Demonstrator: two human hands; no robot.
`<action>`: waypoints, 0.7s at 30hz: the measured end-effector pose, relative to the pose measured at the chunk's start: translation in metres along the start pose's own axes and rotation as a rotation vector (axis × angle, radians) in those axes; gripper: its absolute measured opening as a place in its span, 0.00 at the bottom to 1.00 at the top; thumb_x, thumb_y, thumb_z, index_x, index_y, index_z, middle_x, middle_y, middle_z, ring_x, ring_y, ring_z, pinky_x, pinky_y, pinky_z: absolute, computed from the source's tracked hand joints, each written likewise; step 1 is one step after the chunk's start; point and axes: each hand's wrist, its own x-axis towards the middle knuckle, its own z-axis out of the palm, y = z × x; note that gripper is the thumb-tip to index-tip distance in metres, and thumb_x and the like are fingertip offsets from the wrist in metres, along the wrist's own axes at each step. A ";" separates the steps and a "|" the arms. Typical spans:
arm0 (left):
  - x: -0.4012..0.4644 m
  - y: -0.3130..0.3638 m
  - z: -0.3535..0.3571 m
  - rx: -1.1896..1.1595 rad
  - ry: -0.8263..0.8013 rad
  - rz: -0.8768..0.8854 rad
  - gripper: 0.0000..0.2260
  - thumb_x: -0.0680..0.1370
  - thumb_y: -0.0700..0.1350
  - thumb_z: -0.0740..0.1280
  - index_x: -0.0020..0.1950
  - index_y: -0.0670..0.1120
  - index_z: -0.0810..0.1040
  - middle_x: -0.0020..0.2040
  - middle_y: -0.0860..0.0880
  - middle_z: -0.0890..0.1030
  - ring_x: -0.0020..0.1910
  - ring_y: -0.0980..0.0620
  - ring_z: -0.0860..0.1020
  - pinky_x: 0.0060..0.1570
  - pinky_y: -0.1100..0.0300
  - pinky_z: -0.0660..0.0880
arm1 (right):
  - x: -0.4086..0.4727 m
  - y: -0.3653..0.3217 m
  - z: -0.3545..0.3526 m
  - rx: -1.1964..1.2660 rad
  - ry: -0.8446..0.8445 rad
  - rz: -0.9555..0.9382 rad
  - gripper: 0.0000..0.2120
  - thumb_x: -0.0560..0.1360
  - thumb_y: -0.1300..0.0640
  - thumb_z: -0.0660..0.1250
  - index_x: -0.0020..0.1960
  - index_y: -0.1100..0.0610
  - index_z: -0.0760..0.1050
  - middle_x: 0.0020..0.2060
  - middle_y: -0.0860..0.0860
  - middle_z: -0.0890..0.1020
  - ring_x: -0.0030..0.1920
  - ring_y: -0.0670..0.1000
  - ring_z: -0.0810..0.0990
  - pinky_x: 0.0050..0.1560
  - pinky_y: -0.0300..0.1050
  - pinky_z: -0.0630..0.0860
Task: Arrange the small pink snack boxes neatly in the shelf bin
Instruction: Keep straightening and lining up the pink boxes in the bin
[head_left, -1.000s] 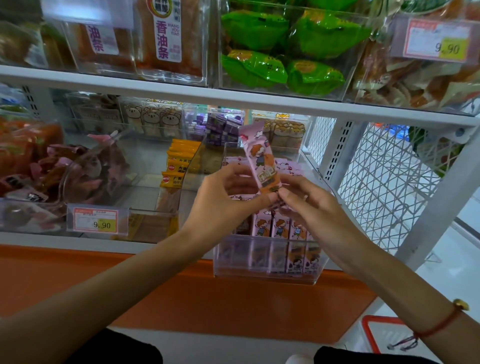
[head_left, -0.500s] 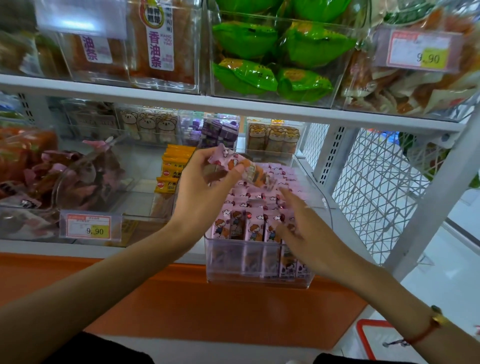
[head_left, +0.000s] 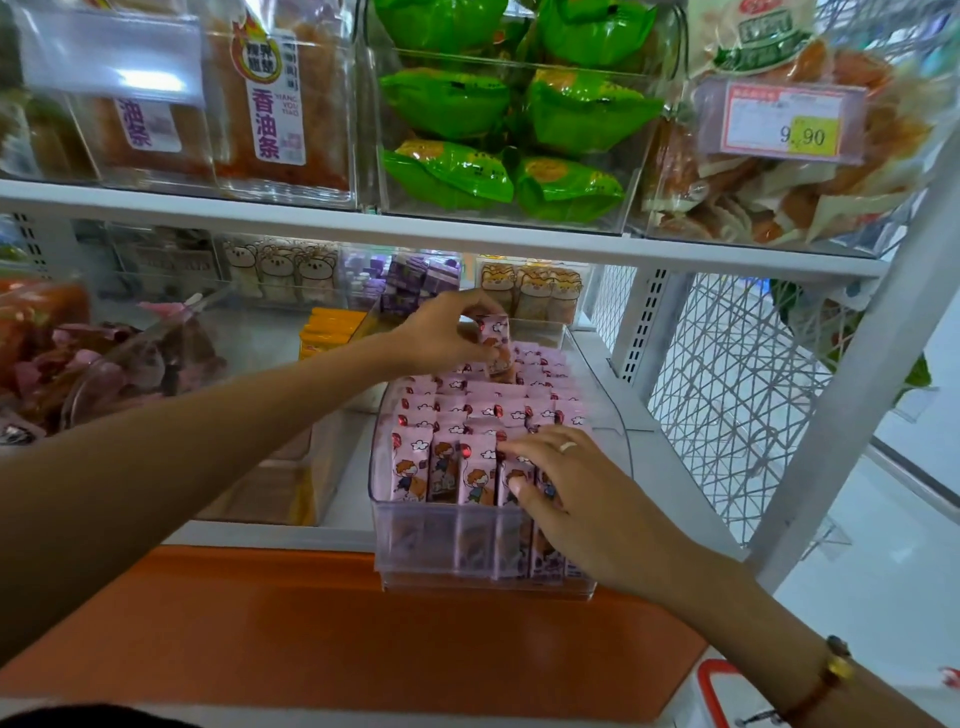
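Note:
A clear plastic shelf bin (head_left: 415, 545) juts out over the shelf's front edge, packed with several rows of upright small pink snack boxes (head_left: 452, 467). My left hand (head_left: 441, 335) reaches to the back of the bin and pinches one pink snack box (head_left: 496, 343) upright above the rear rows. My right hand (head_left: 566, 488) lies with straight fingers on the tops of the front-right boxes, thumb against their faces, and hides the boxes beneath it.
Yellow snack packs (head_left: 332, 325) and a bin of pink-wrapped snacks (head_left: 104, 364) sit to the left. Purple boxes (head_left: 415, 283) and bear-print packs (head_left: 535, 291) stand behind. The upper shelf (head_left: 467, 234) hangs close overhead. A white wire panel (head_left: 727, 395) closes the right side.
My left hand carried the pink box from in front of me back and down to the bin's rear rows. My right hand let go of it and dropped onto the front boxes.

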 end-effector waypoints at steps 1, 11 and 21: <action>0.005 -0.002 -0.001 0.052 -0.054 -0.003 0.18 0.75 0.43 0.71 0.64 0.45 0.73 0.62 0.46 0.75 0.59 0.51 0.74 0.57 0.59 0.71 | 0.000 0.001 0.000 0.006 0.004 -0.007 0.20 0.82 0.48 0.54 0.73 0.45 0.60 0.71 0.42 0.64 0.71 0.40 0.55 0.64 0.35 0.49; 0.029 -0.021 0.033 0.463 -0.147 0.027 0.12 0.77 0.48 0.69 0.58 0.45 0.78 0.57 0.48 0.80 0.51 0.54 0.76 0.48 0.64 0.69 | 0.001 0.002 -0.001 0.011 0.014 -0.029 0.20 0.81 0.48 0.54 0.73 0.45 0.61 0.71 0.42 0.64 0.71 0.41 0.55 0.65 0.34 0.52; 0.021 -0.010 0.022 0.476 -0.186 0.085 0.14 0.80 0.52 0.62 0.60 0.47 0.80 0.59 0.49 0.80 0.50 0.56 0.75 0.50 0.61 0.69 | 0.002 -0.002 -0.011 -0.172 0.156 -0.106 0.16 0.80 0.51 0.57 0.67 0.48 0.70 0.64 0.45 0.74 0.65 0.43 0.68 0.63 0.36 0.64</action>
